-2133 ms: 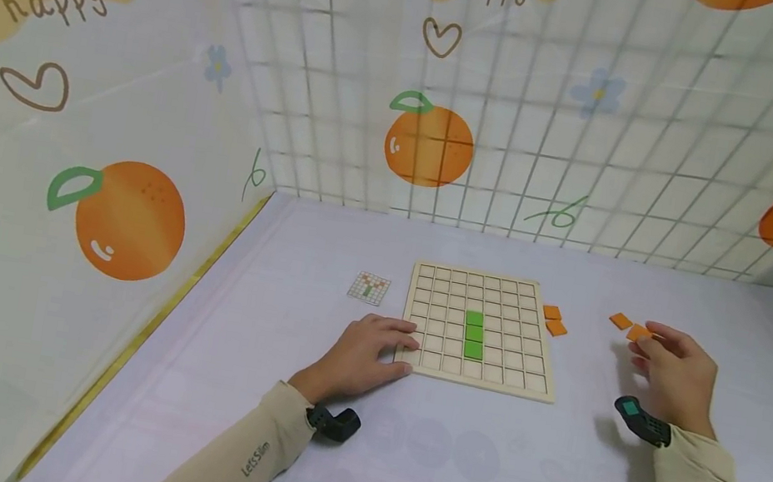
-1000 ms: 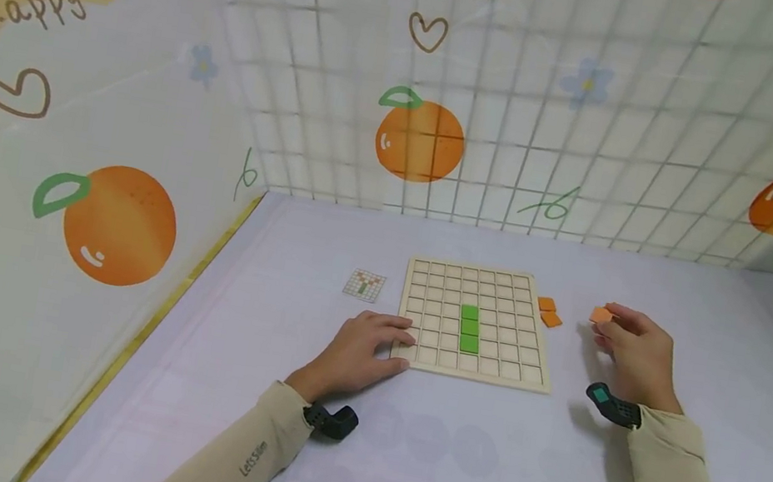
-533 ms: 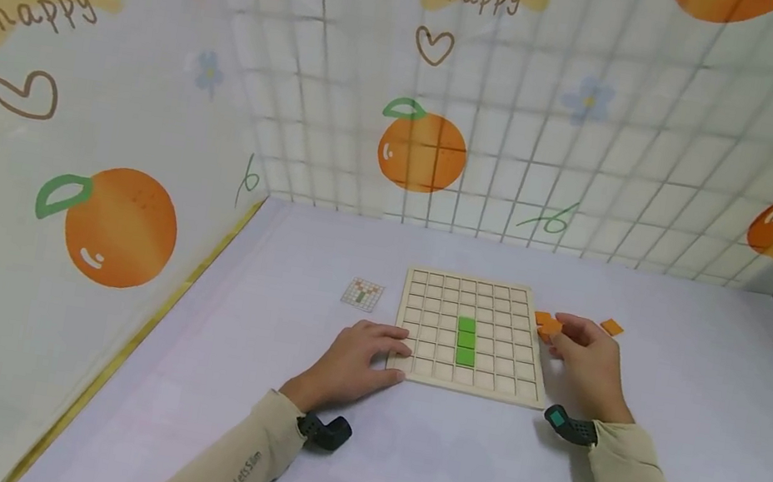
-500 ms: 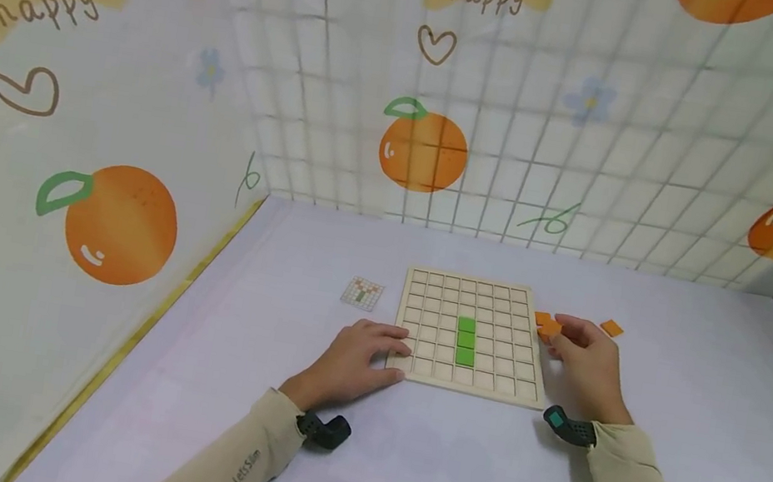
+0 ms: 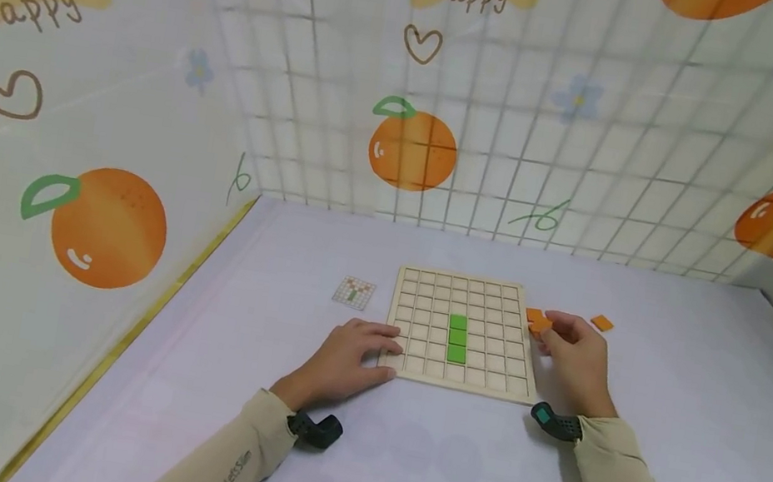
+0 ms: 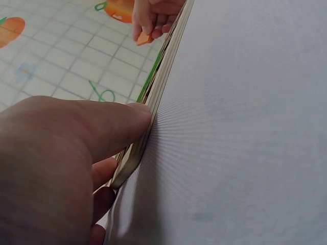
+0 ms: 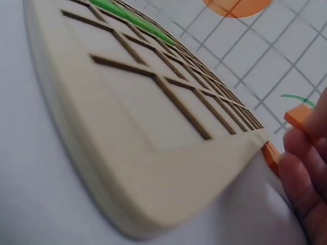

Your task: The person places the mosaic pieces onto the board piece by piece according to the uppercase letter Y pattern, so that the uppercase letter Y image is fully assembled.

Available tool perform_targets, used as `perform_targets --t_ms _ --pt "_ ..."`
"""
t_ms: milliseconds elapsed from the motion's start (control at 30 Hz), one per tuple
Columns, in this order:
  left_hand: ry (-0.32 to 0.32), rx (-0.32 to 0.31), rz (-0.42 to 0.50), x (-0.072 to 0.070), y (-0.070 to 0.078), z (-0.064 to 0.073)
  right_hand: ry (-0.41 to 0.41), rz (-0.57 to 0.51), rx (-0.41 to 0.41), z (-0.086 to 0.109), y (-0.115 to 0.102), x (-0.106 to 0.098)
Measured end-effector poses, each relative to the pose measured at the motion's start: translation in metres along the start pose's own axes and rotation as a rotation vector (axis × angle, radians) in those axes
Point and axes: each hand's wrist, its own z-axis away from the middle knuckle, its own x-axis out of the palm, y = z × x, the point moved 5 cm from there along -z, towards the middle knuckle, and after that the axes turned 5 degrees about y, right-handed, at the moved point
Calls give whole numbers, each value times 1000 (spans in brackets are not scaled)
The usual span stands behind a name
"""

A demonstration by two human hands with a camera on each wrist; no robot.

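My right hand (image 5: 575,364) pinches an orange square tile (image 5: 540,325) between thumb and fingertips, just off the right edge of a wooden grid board (image 5: 484,391). In the right wrist view the held tile (image 7: 298,116) is raised above another orange tile (image 7: 272,157) lying against the board's edge. In the head view a tile (image 5: 533,313) shows there, partly covered by the held one. Three green tiles (image 5: 458,338) form a column in the grid. My left hand (image 5: 345,361) rests at the board's near-left corner, fingertips on its left rim and thumb (image 6: 135,117) against its edge.
A small pattern card (image 5: 354,292) with orange and green squares lies left of the board. One loose orange tile (image 5: 602,322) sits beyond my right hand. A printed curtain (image 5: 499,107) over wire mesh stands along the table's back.
My right hand has picked up an orange tile from the far right pair and carried it left to the tiles beside the board. The left hand has stayed on the board.
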Motion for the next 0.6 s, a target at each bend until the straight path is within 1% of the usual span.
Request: perform_targets --t_ms 100,233,367,467,533,600 --pt "2 4 15 -2 2 0 11 -33 -5 0 -2 0" --pt "20 14 30 -4 3 2 0 -85 -4 0 -11 1" --pt "35 12 21 -5 1 2 -41 -119 21 1 -16 4" --pt "21 10 19 -3 0 2 -83 -144 50 4 -16 7" --pt "8 17 16 -2 1 2 -106 -149 50 6 -18 8" --pt "3 27 7 -2 2 0 -130 -147 31 7 -22 9"
